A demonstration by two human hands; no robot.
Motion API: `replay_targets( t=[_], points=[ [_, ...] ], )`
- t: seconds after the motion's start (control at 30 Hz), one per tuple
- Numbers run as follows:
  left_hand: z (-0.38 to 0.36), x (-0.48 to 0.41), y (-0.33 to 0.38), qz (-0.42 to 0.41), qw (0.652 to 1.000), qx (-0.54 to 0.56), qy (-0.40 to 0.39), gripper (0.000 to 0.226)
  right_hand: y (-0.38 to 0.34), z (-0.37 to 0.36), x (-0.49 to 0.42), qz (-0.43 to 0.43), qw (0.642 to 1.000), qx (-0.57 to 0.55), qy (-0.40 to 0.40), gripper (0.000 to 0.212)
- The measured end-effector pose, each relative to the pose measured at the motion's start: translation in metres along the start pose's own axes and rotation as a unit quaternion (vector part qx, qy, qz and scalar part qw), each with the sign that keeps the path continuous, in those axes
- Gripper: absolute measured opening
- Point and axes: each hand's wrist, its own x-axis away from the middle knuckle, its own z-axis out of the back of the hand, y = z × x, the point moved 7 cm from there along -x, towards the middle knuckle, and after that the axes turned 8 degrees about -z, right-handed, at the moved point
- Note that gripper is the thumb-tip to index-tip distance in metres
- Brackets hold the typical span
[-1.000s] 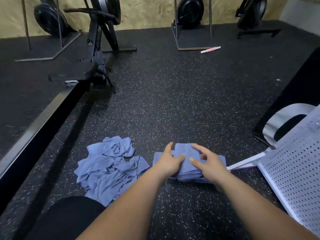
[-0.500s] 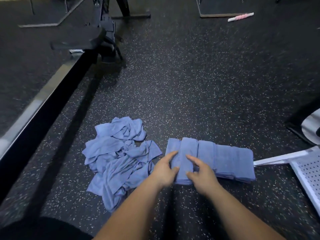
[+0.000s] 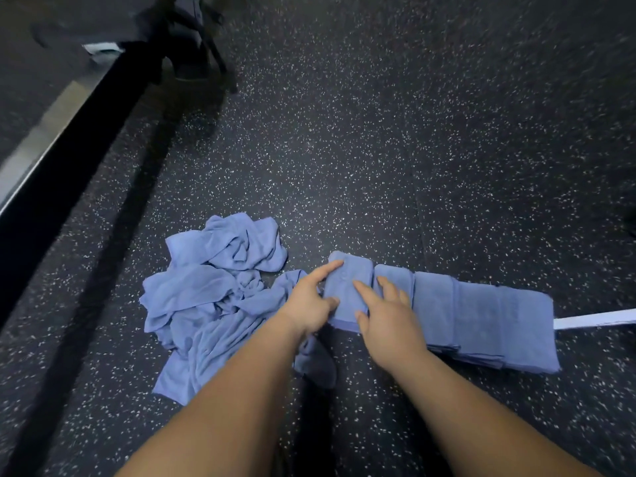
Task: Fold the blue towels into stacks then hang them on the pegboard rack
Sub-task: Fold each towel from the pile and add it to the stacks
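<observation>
Head view: both hands are on the leftmost folded towel (image 3: 347,287), the end of a row of folded towels (image 3: 481,315) laid side by side on the speckled floor (image 3: 344,149). Left hand (image 3: 308,306): fingers mostly straight, index along the towel's left edge, thumb at its near corner. Right hand (image 3: 390,320): fingers spread flat on top, pressing. This reads as squaring and flattening, not lifting. Whether either thumb tucks under the edge I cannot tell; the frame is blurred. The unfolded pile (image 3: 213,297) sits just left, handy for the next fold. A white bar (image 3: 595,319) meets the row's right end, probably part of the pegboard rack. Folding stage, judging by the pile.
</observation>
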Motion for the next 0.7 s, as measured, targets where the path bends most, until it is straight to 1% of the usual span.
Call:
replay_targets(
  t=[0.1, 0.17, 0.27, 0.33, 0.37, 0.43, 0.5, 0.53, 0.6, 0.7],
  points=[
    [-0.010, -0.011, -0.014, 0.021, 0.999, 0.005, -0.029, 0.075, 0.007, -0.008, -0.010, 0.009, 1.000, 0.028, 0.005, 0.057],
    [-0.018, -0.015, -0.024, 0.026, 0.999, 0.019, -0.041, 0.078, 0.010, -0.013, -0.010, 0.014, 0.999, 0.043, 0.027, 0.056],
    [-0.023, -0.019, -0.034, 0.020, 0.997, 0.062, -0.041, 0.079, 0.016, -0.018, -0.008, 0.002, 0.997, 0.040, 0.068, 0.057],
    [-0.023, -0.020, -0.035, 0.003, 0.997, 0.053, -0.048, 0.078, 0.018, -0.021, -0.007, 0.003, 0.995, 0.056, 0.078, 0.058],
    [-0.023, -0.022, -0.034, -0.009, 0.999, 0.021, -0.049, 0.077, 0.018, -0.022, -0.007, 0.007, 0.994, 0.069, 0.083, 0.059],
    [-0.023, -0.028, -0.034, -0.034, 0.992, -0.115, -0.039, 0.076, 0.017, -0.024, -0.010, 0.008, 0.992, 0.092, 0.082, 0.058],
    [-0.023, -0.029, -0.034, -0.047, 0.966, -0.255, -0.015, 0.078, 0.016, -0.025, -0.013, 0.008, 0.991, 0.108, 0.074, 0.056],
    [-0.024, -0.028, -0.035, -0.048, 0.955, -0.293, -0.008, 0.078, 0.015, -0.024, -0.015, 0.009, 0.991, 0.116, 0.070, 0.056],
    [-0.026, -0.029, -0.039, -0.042, 0.943, -0.330, -0.009, 0.079, 0.014, -0.024, -0.018, 0.017, 0.989, 0.134, 0.055, 0.056],
    [-0.028, -0.031, -0.039, -0.024, 0.935, -0.354, -0.019, 0.078, 0.014, -0.022, -0.022, 0.023, 0.988, 0.146, 0.034, 0.057]
  ],
)
